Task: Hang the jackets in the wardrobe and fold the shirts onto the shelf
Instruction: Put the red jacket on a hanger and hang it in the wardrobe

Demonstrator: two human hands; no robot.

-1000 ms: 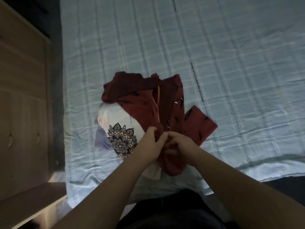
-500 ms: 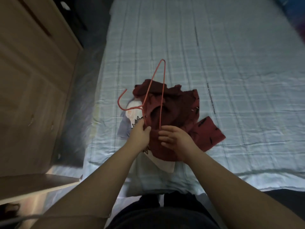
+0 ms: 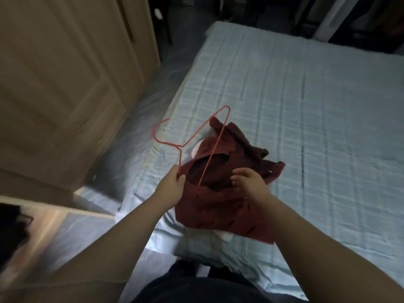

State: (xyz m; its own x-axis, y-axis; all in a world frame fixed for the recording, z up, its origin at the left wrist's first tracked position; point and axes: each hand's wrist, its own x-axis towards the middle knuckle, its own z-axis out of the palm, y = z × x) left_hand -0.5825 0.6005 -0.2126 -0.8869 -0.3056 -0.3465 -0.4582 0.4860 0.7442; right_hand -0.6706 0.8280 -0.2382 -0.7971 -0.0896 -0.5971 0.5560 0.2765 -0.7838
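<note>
While your left hand [image 3: 172, 186] holds the red wire hanger [image 3: 212, 149] just below its neck, fingers curled round the wire, your right hand [image 3: 249, 182] has its fingers curled into the cloth of the maroon jacket [image 3: 218, 206]. That jacket lies crumpled on the bed [image 3: 306, 106], close to the bed's left edge, and the hanger's long bar runs down into its opening. A white shirt [image 3: 224, 236] peeks out beneath it on the bed. Left of the bed stands the wooden wardrobe [image 3: 65, 84].
</note>
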